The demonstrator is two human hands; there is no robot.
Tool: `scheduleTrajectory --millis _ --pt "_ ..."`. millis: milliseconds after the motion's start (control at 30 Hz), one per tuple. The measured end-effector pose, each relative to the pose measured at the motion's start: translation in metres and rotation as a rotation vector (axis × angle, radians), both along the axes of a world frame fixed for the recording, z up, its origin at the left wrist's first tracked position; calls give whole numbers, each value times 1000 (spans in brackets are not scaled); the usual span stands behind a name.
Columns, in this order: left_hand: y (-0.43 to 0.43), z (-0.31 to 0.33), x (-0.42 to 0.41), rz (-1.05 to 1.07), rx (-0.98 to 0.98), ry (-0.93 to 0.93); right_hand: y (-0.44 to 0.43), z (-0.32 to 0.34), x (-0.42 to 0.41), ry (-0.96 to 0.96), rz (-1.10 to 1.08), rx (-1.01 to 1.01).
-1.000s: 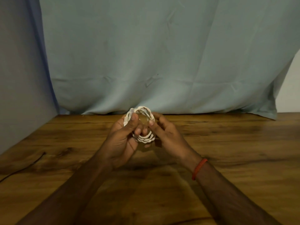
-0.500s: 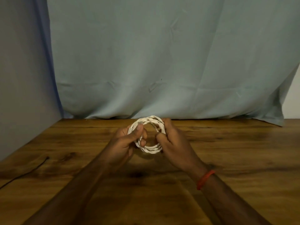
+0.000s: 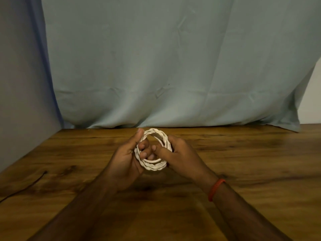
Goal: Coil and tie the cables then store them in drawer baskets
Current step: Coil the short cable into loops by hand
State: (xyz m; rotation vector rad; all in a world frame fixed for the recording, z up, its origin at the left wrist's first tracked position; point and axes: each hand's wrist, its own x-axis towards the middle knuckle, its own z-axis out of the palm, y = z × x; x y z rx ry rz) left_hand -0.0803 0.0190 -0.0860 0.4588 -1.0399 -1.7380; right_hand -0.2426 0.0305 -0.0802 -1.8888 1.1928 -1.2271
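fingers (image 3: 144, 146) hide parts of the white coil (image 3: 153, 167), and a dark cord (image 3: 27, 187) is cut off at the left edge.

Both forearms bare, running from the bottom corners and converging at centre. Left hand (image 3: 125, 159): palm turned inward, thumb straight up along the upper left of the cable coil (image 3: 152, 166), fingers (image 3: 144, 147) curled through the ring, tips showing inside it. Right hand (image 3: 182, 157): back of hand facing up, thumb pointing left into the ring's opening, other fingers wrapped round the coil's right side, mostly hidden. Right thumb tip just beside the left fingertips. Right wrist roughly in line with the forearm, red band (image 3: 216, 189) on it.
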Motion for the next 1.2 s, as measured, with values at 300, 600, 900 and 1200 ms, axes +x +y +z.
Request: scheduleTrajectory --millis 300,600,900,1200 --pt "2 0 -2 -105 60 141 9 4 2 -103 109 141" --pt "-3 -6 -5 62 -105 -76 15 3 3 463 -182 -351" --pt "2 0 -9 98 -30 -47 14 -2 4 370 10 -398" --pt "14 6 -10 -218 -16 57 25 6 9 50 -151 -601"
